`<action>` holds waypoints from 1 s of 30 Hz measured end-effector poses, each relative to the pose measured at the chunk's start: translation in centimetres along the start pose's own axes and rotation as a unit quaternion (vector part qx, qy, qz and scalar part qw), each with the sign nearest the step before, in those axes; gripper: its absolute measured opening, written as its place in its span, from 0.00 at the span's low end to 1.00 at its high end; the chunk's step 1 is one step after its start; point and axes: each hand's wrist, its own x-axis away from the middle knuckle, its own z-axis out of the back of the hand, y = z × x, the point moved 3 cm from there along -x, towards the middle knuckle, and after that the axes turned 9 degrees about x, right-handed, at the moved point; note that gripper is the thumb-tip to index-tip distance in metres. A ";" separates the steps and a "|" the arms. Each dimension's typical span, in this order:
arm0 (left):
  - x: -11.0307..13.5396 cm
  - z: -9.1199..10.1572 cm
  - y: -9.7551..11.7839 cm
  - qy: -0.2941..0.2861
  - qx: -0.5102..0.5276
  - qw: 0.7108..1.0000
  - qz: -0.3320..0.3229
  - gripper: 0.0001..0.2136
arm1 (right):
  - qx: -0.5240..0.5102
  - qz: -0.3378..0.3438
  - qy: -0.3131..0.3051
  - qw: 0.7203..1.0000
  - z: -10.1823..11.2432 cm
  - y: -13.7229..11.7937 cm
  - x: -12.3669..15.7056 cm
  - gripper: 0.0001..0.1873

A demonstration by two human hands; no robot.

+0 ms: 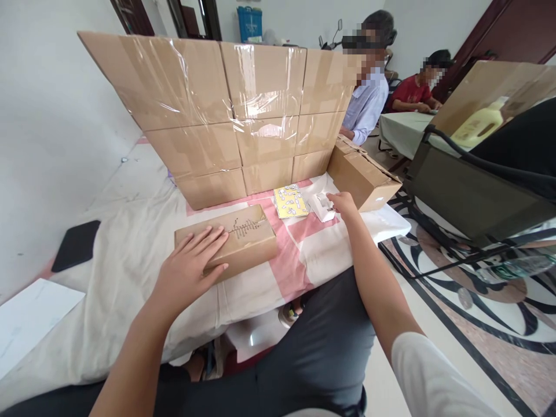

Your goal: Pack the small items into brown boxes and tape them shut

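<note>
My left hand [191, 263] lies open on a long brown cardboard box [256, 249], its fingers stretched across the top and the thumb over the near side. Dark branch-like marks show on the top of that box. To the right, my right hand [343, 205] has its fingers curled at the far right edge of a small white box [322, 209] with a dark opening on its upper side. Its fingertips are partly hidden. Just left of the white box lies a yellow square card [290, 201] with pale figures on it.
A tall panel of taped cardboard boxes [264, 92] stands along the table's back. Another cardboard box [362, 174] sits at the right end. A black flat object [76, 244] and white paper [35, 324] lie left. A folding chair [456, 191] and people are at the right.
</note>
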 end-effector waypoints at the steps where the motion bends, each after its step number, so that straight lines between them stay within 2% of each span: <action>1: 0.0 0.0 0.0 0.001 -0.001 1.000 0.001 0.30 | -0.007 0.002 0.000 1.000 0.0 0.0 0.0 0.20; 12: 0.1 0.2 0.4 0.019 0.002 1.000 0.008 0.30 | -0.118 0.017 0.005 0.993 0.1 1.8 1.0 0.29; 16: 0.2 0.2 0.4 0.023 0.004 1.000 0.011 0.30 | -0.147 0.041 0.027 0.988 -0.3 2.6 1.6 0.35; 19: 0.2 0.1 0.4 0.022 0.008 1.000 0.015 0.30 | -0.156 0.057 0.046 0.985 -0.6 2.8 2.0 0.36; 26: 0.2 0.4 0.7 0.024 0.017 0.999 0.023 0.29 | -0.112 0.081 0.047 0.989 0.3 1.8 3.2 0.32; 30: 0.2 0.4 0.7 0.026 0.023 0.999 0.024 0.29 | -0.058 0.056 0.031 0.996 1.2 1.8 3.6 0.29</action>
